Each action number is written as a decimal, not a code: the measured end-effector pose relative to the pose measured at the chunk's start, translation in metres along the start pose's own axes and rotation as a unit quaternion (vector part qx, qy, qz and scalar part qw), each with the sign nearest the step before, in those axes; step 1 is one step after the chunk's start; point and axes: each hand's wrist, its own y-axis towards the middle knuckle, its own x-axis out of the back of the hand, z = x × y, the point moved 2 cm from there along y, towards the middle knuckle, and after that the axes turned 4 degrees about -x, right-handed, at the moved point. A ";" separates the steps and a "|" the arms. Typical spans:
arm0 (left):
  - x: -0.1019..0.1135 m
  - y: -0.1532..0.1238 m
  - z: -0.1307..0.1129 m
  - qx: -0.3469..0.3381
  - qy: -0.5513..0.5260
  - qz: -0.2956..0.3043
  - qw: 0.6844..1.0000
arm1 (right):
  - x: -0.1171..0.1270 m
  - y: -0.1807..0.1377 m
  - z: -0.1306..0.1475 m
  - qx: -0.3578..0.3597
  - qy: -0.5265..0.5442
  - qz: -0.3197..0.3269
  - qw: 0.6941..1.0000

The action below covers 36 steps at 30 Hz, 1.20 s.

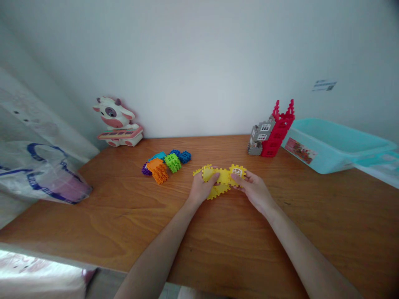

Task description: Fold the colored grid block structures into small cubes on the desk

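Both of my hands hold a cluster of yellow interlocking plastic tiles (222,177) just above the wooden table (124,216), near its middle. My left hand (202,187) grips the cluster's left side, thumb on top. My right hand (253,187) pinches the right side, where a tile with a white window is set. One yellow tile hangs below between the hands.
A pile of orange, green, blue and purple tiles (163,164) lies to the left. A red and grey tile building (272,133) stands at the back right beside a turquoise bin (330,145). A cow toy (118,122) sits back left; a plastic bag (40,170) lies far left.
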 end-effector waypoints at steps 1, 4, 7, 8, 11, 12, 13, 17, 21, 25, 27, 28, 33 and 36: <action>0.001 0.001 0.000 0.001 0.003 -0.004 1.000 | -0.001 0.000 -0.001 -0.004 0.002 0.006 1.000; 0.010 0.005 -0.003 -0.004 0.000 -0.022 1.000 | 0.000 0.000 0.001 0.001 0.022 -0.001 1.000; 0.028 0.012 -0.013 -0.044 -0.015 -0.108 0.993 | 0.013 0.004 0.010 0.022 0.057 -0.058 0.996; 0.034 0.014 -0.018 -0.065 -0.020 -0.141 0.988 | 0.021 0.006 0.015 0.036 0.074 -0.089 0.993; 0.042 0.015 -0.029 -0.102 -0.040 -0.178 0.978 | 0.043 0.011 0.027 0.079 0.145 -0.167 0.972; 0.040 0.014 -0.031 -0.099 -0.049 -0.170 0.979 | 0.048 0.012 0.030 0.083 0.162 -0.174 0.968; 0.037 0.013 -0.030 -0.092 -0.058 -0.156 0.982 | 0.049 0.013 0.031 0.080 0.171 -0.171 0.967; 0.017 0.007 -0.019 -0.053 -0.058 -0.109 0.991 | 0.031 0.008 0.026 0.029 0.143 -0.094 0.985; 0.001 -0.001 -0.006 -0.026 -0.024 -0.033 0.999 | -0.001 -0.003 0.013 -0.012 0.080 0.012 0.997; -0.009 -0.010 -0.007 -0.079 0.059 0.061 0.993 | -0.016 -0.008 0.002 -0.020 0.046 0.051 0.997; -0.009 -0.012 -0.010 -0.112 0.101 0.063 0.987 | -0.017 -0.008 0.000 -0.019 0.047 0.047 0.998; -0.008 -0.012 -0.011 -0.122 0.114 0.060 0.984 | -0.017 -0.008 0.000 -0.014 0.048 0.042 0.998; -0.004 -0.008 -0.012 -0.141 0.155 0.056 0.976 | -0.017 -0.008 0.004 0.002 0.049 0.027 0.998; -0.003 -0.008 -0.012 -0.128 0.147 0.057 0.979 | -0.018 -0.008 0.005 -0.006 0.044 0.025 0.999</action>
